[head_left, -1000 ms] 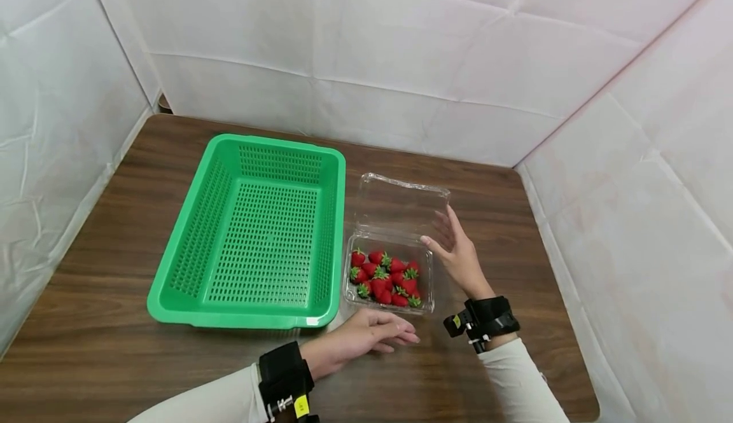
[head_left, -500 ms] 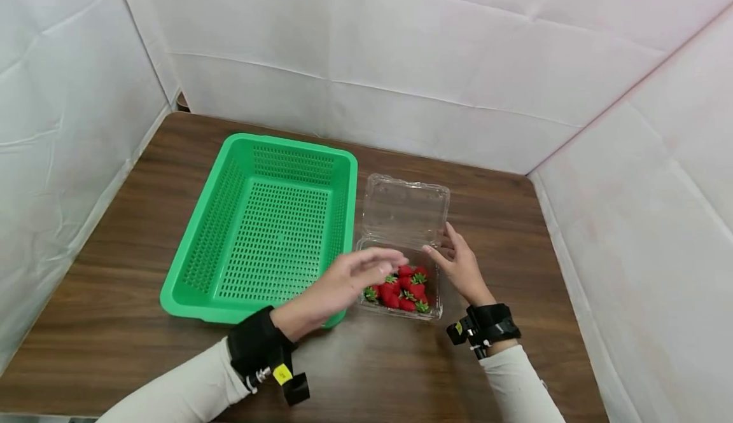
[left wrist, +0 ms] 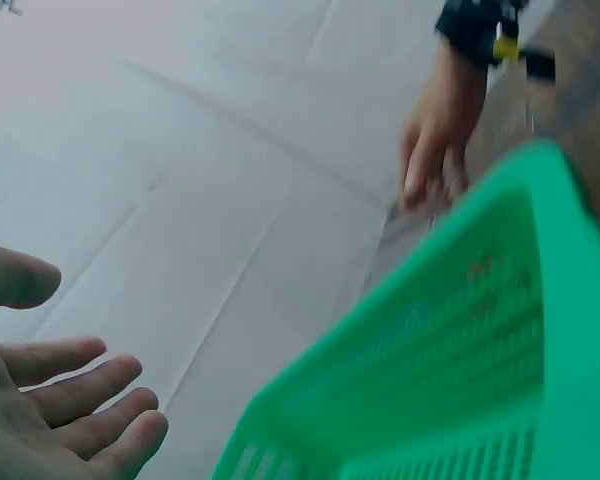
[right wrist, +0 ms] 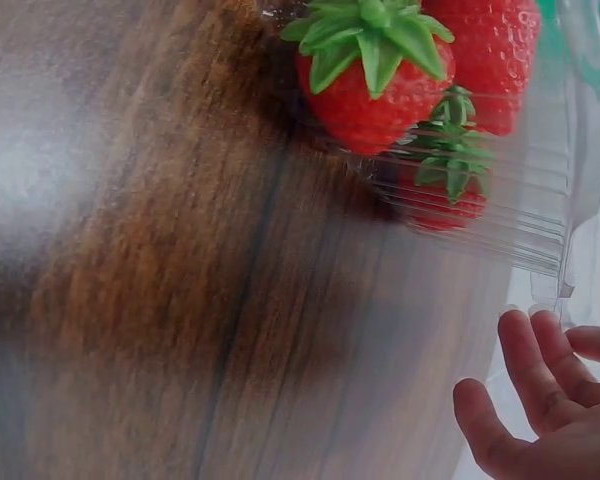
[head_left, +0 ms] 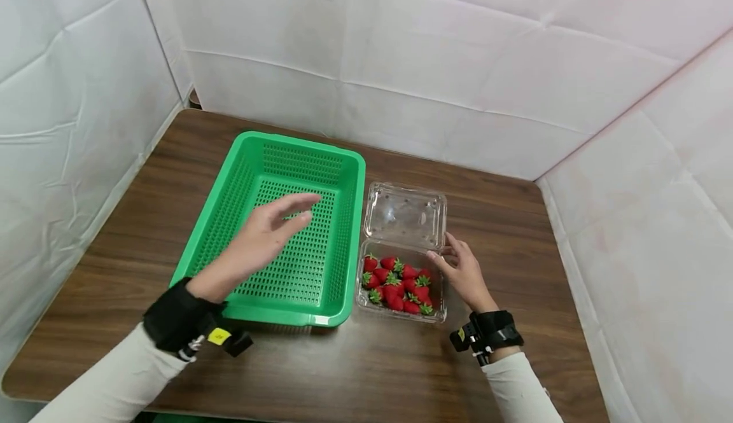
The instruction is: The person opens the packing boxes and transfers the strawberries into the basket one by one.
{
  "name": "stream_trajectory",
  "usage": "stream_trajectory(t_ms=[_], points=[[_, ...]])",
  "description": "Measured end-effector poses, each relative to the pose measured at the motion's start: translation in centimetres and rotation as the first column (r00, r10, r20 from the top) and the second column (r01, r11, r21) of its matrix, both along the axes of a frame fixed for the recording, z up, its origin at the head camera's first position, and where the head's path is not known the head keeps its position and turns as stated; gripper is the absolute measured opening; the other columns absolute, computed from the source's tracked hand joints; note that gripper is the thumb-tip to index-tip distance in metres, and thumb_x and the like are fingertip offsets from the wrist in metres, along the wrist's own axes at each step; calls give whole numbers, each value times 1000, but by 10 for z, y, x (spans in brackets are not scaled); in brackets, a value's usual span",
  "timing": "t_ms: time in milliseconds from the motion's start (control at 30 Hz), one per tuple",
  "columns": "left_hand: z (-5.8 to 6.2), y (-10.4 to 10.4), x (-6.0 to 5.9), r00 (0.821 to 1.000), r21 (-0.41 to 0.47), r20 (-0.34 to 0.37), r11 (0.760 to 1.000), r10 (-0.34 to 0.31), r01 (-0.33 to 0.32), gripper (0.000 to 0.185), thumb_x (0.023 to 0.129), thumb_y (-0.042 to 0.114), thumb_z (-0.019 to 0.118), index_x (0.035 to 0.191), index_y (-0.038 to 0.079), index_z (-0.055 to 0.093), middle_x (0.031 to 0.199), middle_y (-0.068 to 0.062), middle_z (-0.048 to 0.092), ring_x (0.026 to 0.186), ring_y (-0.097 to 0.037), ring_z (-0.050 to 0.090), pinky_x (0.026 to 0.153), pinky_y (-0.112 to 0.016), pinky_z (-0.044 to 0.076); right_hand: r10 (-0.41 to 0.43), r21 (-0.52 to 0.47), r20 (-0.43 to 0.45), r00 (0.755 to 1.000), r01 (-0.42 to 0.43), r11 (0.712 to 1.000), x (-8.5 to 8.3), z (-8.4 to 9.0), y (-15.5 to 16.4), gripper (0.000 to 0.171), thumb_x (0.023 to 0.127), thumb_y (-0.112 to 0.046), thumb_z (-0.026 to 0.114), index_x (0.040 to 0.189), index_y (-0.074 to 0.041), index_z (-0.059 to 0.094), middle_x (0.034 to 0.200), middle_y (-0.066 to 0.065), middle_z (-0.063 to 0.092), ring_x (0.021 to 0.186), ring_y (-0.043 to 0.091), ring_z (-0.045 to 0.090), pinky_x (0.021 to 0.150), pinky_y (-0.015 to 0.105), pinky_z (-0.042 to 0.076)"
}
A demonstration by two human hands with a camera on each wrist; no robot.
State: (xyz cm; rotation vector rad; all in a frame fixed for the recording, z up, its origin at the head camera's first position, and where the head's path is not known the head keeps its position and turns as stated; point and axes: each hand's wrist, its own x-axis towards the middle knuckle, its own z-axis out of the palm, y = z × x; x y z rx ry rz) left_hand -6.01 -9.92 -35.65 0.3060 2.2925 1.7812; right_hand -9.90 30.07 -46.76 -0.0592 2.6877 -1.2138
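A clear plastic clamshell (head_left: pixel 438 296) lies open on the brown table (head_left: pixel 372 372), holding several red strawberries (head_left: pixel 396 283). Its lid (head_left: pixel 405 215) is folded back, away from me. My right hand (head_left: pixel 460 265) rests with relaxed fingers against the clamshell's right edge near the hinge; in the right wrist view its fingertips (right wrist: pixel 525 385) sit beside the clear wall (right wrist: pixel 500 215) and the strawberries (right wrist: pixel 375 75). My left hand (head_left: pixel 268 231) hovers open, holding nothing, over the green perforated basket (head_left: pixel 343 219). The left wrist view shows its straight fingers (left wrist: pixel 75 400) above the basket (left wrist: pixel 460 390).
White fabric walls (head_left: pixel 435 60) close in the table at the back, left and right. The basket has nothing in it and sits directly left of the clamshell. Bare tabletop runs along the front edge and to the right of the clamshell.
My left hand lifted from the table in front of the clamshell and swung left over the basket. The lid has dropped back flatter. My right hand stayed at the clamshell's right edge.
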Motion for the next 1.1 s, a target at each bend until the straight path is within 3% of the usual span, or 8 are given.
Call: stream_trajectory(t_ms=[33, 167, 267, 400, 567, 767, 900, 1100], points=[[-4, -11, 1, 1000, -13, -7, 1000, 10, -10, 47, 100, 45, 47, 145, 29, 42, 150, 0, 43, 139, -23, 39, 113, -51, 31, -4, 3, 13, 1000, 4, 1000, 1, 0, -1, 83, 93, -52, 58, 155, -10, 23, 142, 18, 39, 128, 38, 47, 105, 53, 40], [-49, -58, -4, 995, -107, -71, 991, 67, -74, 50, 101, 49, 43, 148, 38, 33, 155, 9, 34, 138, -17, 39, 107, -43, 36, -1, 17, 45, 999, 0, 1000, 2, -2, -1, 84, 92, -54, 57, 155, -12, 21, 145, 17, 37, 130, 39, 46, 105, 53, 40], [-74, -84, -2, 987, -168, -95, 975, 130, -144, 50, 100, 50, 41, 149, 43, 30, 157, 13, 30, 138, -17, 39, 105, -45, 37, -5, 21, 48, 999, 4, 1000, 2, -4, -3, 84, 92, -54, 57, 155, -11, 22, 146, 17, 37, 131, 36, 45, 105, 52, 40], [-55, -96, 15, 977, -190, -76, 959, 198, -209, 51, 101, 48, 43, 150, 41, 29, 160, 3, 26, 141, -35, 32, 106, -59, 29, -6, 29, 53, 999, 5, 1000, 4, -6, -3, 85, 92, -54, 57, 155, -10, 21, 147, 17, 36, 130, 37, 46, 104, 53, 40], [-38, -100, 34, 955, -249, -168, 927, 245, -282, 54, 103, 32, 47, 153, 21, 31, 158, -15, 28, 138, -50, 30, 103, -66, 27, 0, 34, 58, 998, -2, 999, 5, -7, -3, 85, 93, -55, 56, 155, -8, 22, 147, 18, 35, 131, 38, 44, 105, 53, 40], [-53, -105, 43, 925, -299, -255, 887, 281, -352, 55, 102, 25, 50, 152, 13, 32, 157, -16, 30, 140, -48, 28, 100, -70, 26, 2, 43, 49, 999, -4, 999, 6, -9, -2, 83, 94, -52, 56, 154, -8, 23, 147, 19, 36, 131, 38, 45, 104, 53, 41], [-62, -108, 47, 928, -278, -209, 891, 307, -358, 56, 103, 28, 48, 154, 18, 27, 161, -10, 24, 141, -46, 27, 103, -66, 27, -9, 50, 50, 999, 7, 999, 6, -10, -2, 83, 93, -54, 57, 154, -9, 23, 146, 18, 36, 127, 39, 50, 101, 53, 44], [-71, -113, 54, 932, -262, -124, 894, 342, -363, 57, 104, 33, 44, 155, 32, 19, 163, -4, 18, 136, -47, 34, 111, -38, 35, -26, 26, -17, 1000, 26, 999, 5, -7, -1, 82, 93, -47, 60, 156, -15, 18, 149, 19, 34, 130, 40, 46, 101, 55, 43]])
